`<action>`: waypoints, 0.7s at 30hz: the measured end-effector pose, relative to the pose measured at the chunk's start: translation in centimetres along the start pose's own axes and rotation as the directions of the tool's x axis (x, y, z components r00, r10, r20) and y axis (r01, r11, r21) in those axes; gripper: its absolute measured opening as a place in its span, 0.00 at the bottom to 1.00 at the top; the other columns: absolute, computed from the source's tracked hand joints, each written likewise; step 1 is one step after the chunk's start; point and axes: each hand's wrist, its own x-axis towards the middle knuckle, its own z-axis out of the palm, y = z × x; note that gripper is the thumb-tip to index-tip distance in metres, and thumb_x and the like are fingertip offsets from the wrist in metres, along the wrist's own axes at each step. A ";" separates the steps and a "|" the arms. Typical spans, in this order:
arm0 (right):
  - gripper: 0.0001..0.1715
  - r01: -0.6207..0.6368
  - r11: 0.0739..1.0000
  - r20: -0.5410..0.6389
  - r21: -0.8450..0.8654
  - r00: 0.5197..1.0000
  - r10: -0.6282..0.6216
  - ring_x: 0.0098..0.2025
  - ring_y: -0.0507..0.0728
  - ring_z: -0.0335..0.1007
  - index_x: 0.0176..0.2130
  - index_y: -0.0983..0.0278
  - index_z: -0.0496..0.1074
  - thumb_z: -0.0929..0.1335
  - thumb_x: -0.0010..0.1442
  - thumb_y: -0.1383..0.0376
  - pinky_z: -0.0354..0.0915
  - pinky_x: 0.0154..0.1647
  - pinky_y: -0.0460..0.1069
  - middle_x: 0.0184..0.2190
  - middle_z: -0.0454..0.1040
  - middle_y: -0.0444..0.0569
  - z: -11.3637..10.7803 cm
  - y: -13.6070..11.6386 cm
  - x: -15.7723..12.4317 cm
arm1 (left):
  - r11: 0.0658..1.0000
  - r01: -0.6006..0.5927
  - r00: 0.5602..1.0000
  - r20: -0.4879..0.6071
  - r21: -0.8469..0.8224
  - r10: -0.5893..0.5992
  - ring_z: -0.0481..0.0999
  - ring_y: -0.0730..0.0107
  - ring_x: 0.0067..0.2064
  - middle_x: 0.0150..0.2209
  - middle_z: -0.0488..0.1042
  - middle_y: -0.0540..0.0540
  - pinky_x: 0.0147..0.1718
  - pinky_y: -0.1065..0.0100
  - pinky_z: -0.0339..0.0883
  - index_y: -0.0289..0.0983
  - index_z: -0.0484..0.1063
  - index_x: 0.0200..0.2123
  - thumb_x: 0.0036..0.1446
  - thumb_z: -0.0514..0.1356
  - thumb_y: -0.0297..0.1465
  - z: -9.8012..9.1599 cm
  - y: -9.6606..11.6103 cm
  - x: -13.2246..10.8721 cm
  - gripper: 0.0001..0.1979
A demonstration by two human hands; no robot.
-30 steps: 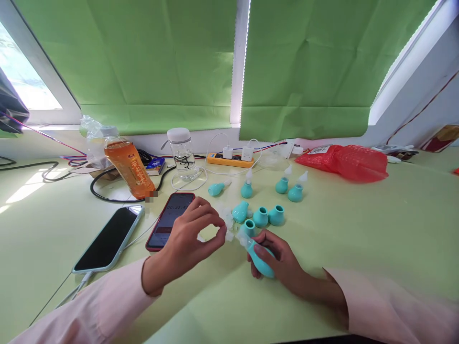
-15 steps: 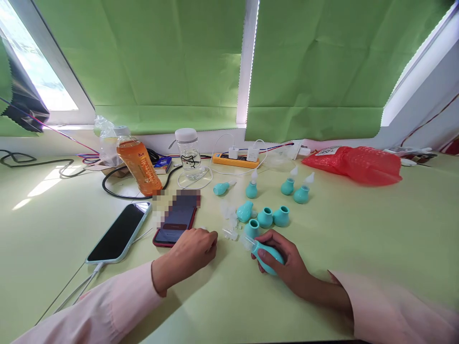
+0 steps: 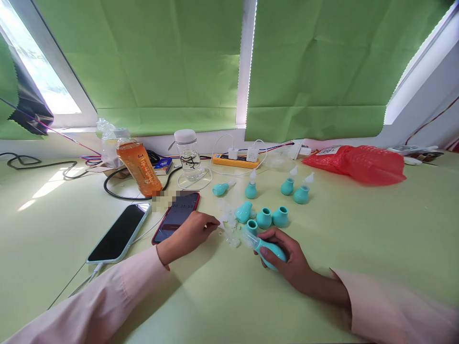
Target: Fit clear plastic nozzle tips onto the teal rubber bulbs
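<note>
The right hand (image 3: 292, 262) was closed around a turquoise bulb (image 3: 275, 249), which lay tilted above the worktop (image 3: 358, 258), with its clear end part (image 3: 250, 239) pointing to the left. The left hand (image 3: 188, 233) had its fingertips drawn together at the edge of a small heap of clear pieces (image 3: 232, 238); whether one piece was gripped between them, I cannot tell.

Just beyond the held bulb stood three open-mouthed bulbs (image 3: 264, 219), and next to them one bulb lay on its side (image 3: 244, 212). Farther back, three upright bulbs (image 3: 301, 195) carried whitish tips, and another tipped bulb (image 3: 220, 189) was lying down. A phone in a red case (image 3: 174, 217) was partly hidden behind the left hand.
</note>
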 end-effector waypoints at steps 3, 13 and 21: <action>0.13 0.065 0.990 0.033 -0.122 0.998 -0.062 0.30 0.52 0.65 0.35 0.63 0.62 0.65 0.51 0.59 0.64 0.31 0.47 0.30 0.67 0.47 -0.1 0.2 -0.3 | 0.998 0.059 0.998 0.017 0.020 -0.059 0.71 0.74 0.28 0.30 0.75 0.48 0.28 0.75 0.61 0.35 0.72 0.35 0.51 0.51 0.26 -1.8 -0.4 -0.6 0.11; 0.12 0.149 0.964 0.107 -0.219 0.986 -0.128 0.36 0.53 0.64 0.36 0.62 0.63 0.66 0.50 0.62 0.64 0.38 0.47 0.32 0.67 0.46 -0.1 -0.1 -0.4 | 0.872 -0.026 0.985 0.160 0.488 -0.060 0.63 0.61 0.38 0.32 0.67 0.44 0.33 0.65 0.58 0.38 0.73 0.29 0.46 0.57 0.29 -2.6 -0.3 -2.7 0.06; 0.12 0.021 0.998 0.080 -0.054 0.997 -0.017 0.33 0.52 0.65 0.35 0.63 0.62 0.65 0.51 0.60 0.65 0.33 0.48 0.31 0.67 0.48 -0.2 -0.2 -0.1 | 0.845 -0.076 0.993 0.114 0.529 0.018 0.65 0.63 0.34 0.26 0.68 0.44 0.29 0.66 0.56 0.35 0.70 0.22 0.53 0.50 0.25 -1.0 -0.2 -1.6 0.12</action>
